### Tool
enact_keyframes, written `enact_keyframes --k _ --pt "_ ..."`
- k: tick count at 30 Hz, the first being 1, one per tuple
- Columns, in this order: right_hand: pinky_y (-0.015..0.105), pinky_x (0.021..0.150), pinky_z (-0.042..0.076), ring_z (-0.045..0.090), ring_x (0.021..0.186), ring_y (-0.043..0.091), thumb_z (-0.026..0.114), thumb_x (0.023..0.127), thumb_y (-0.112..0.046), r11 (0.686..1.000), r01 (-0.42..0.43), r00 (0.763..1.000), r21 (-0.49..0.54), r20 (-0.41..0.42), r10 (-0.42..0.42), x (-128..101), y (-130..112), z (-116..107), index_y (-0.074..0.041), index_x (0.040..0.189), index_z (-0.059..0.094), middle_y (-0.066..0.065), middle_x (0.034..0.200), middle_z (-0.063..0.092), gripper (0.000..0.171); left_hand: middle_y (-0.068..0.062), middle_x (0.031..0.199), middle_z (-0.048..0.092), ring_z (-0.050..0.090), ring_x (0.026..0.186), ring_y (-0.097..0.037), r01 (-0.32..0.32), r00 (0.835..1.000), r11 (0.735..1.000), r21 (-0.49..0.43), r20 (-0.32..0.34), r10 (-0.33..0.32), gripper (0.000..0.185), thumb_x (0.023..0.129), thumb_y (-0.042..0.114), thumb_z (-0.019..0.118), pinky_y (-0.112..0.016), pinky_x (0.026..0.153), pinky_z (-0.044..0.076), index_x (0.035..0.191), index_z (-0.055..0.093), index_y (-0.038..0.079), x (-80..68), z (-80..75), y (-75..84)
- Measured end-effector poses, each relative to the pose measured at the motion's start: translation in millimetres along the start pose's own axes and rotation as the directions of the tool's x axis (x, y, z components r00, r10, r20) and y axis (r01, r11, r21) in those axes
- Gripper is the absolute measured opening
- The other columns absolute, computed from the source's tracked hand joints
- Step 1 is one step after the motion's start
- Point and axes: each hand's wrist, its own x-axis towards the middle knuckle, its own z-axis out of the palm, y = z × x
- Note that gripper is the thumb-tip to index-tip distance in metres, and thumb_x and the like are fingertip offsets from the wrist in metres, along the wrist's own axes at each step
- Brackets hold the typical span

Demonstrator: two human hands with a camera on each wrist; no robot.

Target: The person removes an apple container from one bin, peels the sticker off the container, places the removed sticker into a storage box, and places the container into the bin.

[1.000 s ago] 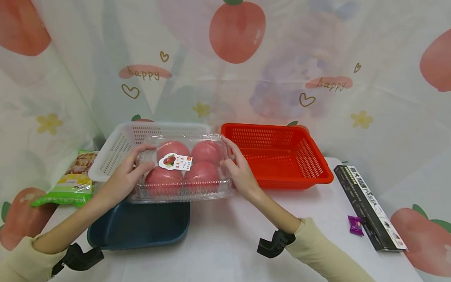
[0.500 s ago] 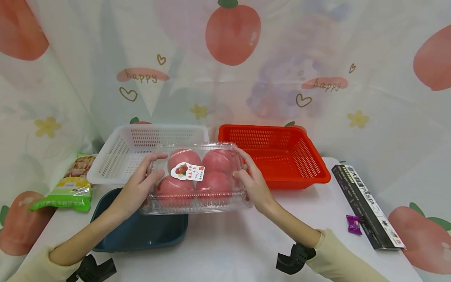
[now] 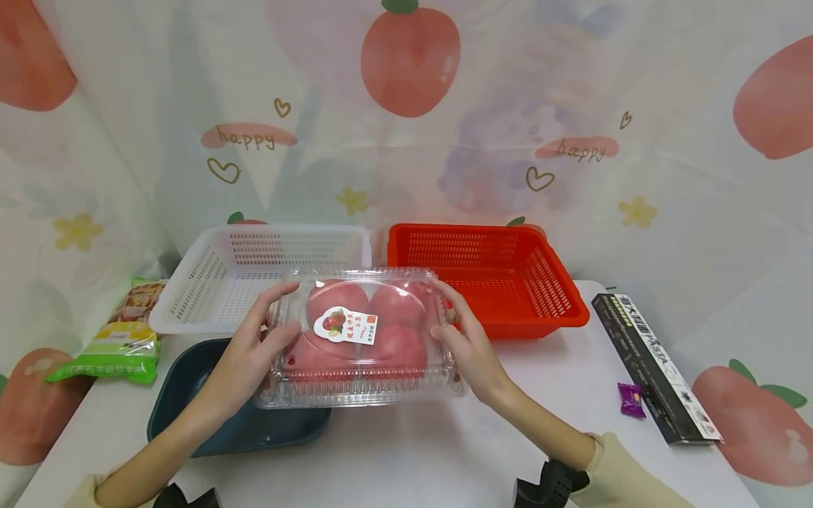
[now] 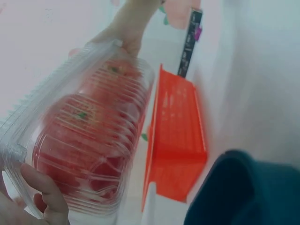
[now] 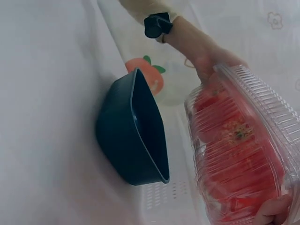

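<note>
A clear plastic clamshell box [image 3: 365, 339] of several round red fruits is held up between both hands in the head view, with a white label on its lid. My left hand [image 3: 250, 349] grips the left side, fingers over the edge and thumb near the lid. On the opposite side, my right hand [image 3: 473, 346] grips it the same way. Through the plastic, the left wrist view shows fruits with small green stem ends [image 4: 82, 115]. The box hangs above the table, partly over a dark blue basin [image 3: 254, 430], whose far right part it hides.
Behind stand a white perforated basket [image 3: 190, 282] and a red basket [image 3: 540, 321]. A yellow-green food packet [image 3: 127, 346] lies at the left. A black pasta box [image 3: 654, 374] and a small purple wrapped packet [image 3: 631, 400] lie at the right on the white table [image 3: 432, 466].
Both hands have brought the fruit box towards me and to the right, away from the white basket. Their hold on it looks the same. The camera view has shifted slightly.
</note>
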Motion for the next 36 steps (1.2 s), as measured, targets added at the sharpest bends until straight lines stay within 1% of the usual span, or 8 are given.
enact_keyframes --k 8,11,15,18,24,28,32,36 --pt "0.042 0.086 0.052 0.044 0.109 0.029 0.047 0.092 -0.013 0.999 -0.019 1.000 -0.029 0.024 0.020 -16 5 -11 -0.037 0.149 0.031 0.013 0.111 0.048 0.064 -0.012 0.098 0.044 0.054 0.086 -0.014 -0.017 0.999 1.000 0.015 -0.029 0.018 0.054 0.101 0.023 0.048 -0.026 0.066 0.053 0.150 0.027 0.029 -12.2 17.7 -7.8" --pt "0.048 0.089 0.053 0.044 0.118 0.031 0.046 0.092 -0.012 0.999 -0.025 0.999 -0.024 0.022 0.025 -22 6 -15 -0.037 0.149 0.030 0.010 0.131 0.045 0.065 -0.009 0.100 0.045 0.052 0.092 -0.016 -0.022 0.999 0.999 0.026 -0.031 0.022 0.054 0.100 0.024 0.048 -0.026 0.071 0.051 0.150 0.027 0.032 -14.6 25.3 -8.8" --pt "0.040 0.082 0.057 0.049 0.116 0.033 0.045 0.092 -0.010 0.999 -0.051 0.999 0.002 0.014 0.051 -34 7 -17 -0.038 0.149 0.030 0.012 0.129 0.044 0.065 -0.009 0.109 0.049 0.051 0.105 -0.021 -0.023 0.999 0.999 0.046 -0.024 0.024 0.054 0.100 0.026 0.049 -0.034 0.083 0.050 0.149 0.028 0.034 -16.4 31.7 -9.0" --pt "0.034 0.075 0.058 0.053 0.106 0.032 0.044 0.092 -0.008 0.998 -0.069 0.998 0.013 0.007 0.069 -42 9 -18 -0.039 0.148 0.031 0.015 0.111 0.044 0.065 -0.011 0.115 0.049 0.051 0.109 -0.024 -0.017 1.000 0.998 0.054 -0.010 0.018 0.053 0.100 0.027 0.050 -0.038 0.087 0.050 0.148 0.029 0.033 -16.8 34.7 -9.8" --pt "0.034 0.071 0.060 0.061 0.096 0.030 0.042 0.094 -0.006 0.996 -0.090 0.996 0.026 0.019 0.089 -53 12 -24 -0.034 0.147 0.031 0.017 0.125 0.041 0.061 -0.013 0.112 0.050 0.056 0.102 -0.024 0.001 0.999 0.999 0.044 0.035 -0.002 0.052 0.099 0.029 0.052 -0.034 0.081 0.053 0.146 0.029 0.027 -19.5 43.3 -13.4" --pt "0.035 0.074 0.059 0.063 0.097 0.030 0.043 0.094 -0.007 0.992 -0.125 0.992 0.017 0.037 0.124 -59 18 -28 -0.032 0.146 0.032 0.015 0.140 0.036 0.059 -0.014 0.126 0.049 0.052 0.113 -0.028 0.020 0.998 0.998 0.056 0.060 -0.024 0.052 0.099 0.030 0.053 -0.042 0.088 0.052 0.145 0.029 0.031 -24.2 49.8 -16.3" --pt "0.037 0.076 0.058 0.062 0.097 0.030 0.043 0.093 -0.006 0.989 -0.146 0.989 0.002 0.038 0.146 -64 25 -31 -0.031 0.146 0.034 0.016 0.133 0.040 0.059 -0.014 0.135 0.046 0.047 0.121 -0.029 0.018 0.998 0.996 0.083 0.054 -0.023 0.052 0.099 0.030 0.053 -0.050 0.095 0.046 0.144 0.028 0.035 -28.8 57.8 -18.8" --pt "0.038 0.077 0.059 0.062 0.098 0.030 0.043 0.093 -0.006 0.988 -0.156 0.987 0.000 0.033 0.156 -71 33 -36 -0.030 0.147 0.033 0.017 0.125 0.042 0.060 -0.014 0.133 0.046 0.053 0.108 -0.028 0.019 0.999 0.997 0.074 0.039 -0.022 0.053 0.098 0.029 0.054 -0.047 0.087 0.049 0.145 0.029 0.037 -32.0 70.1 -21.0"
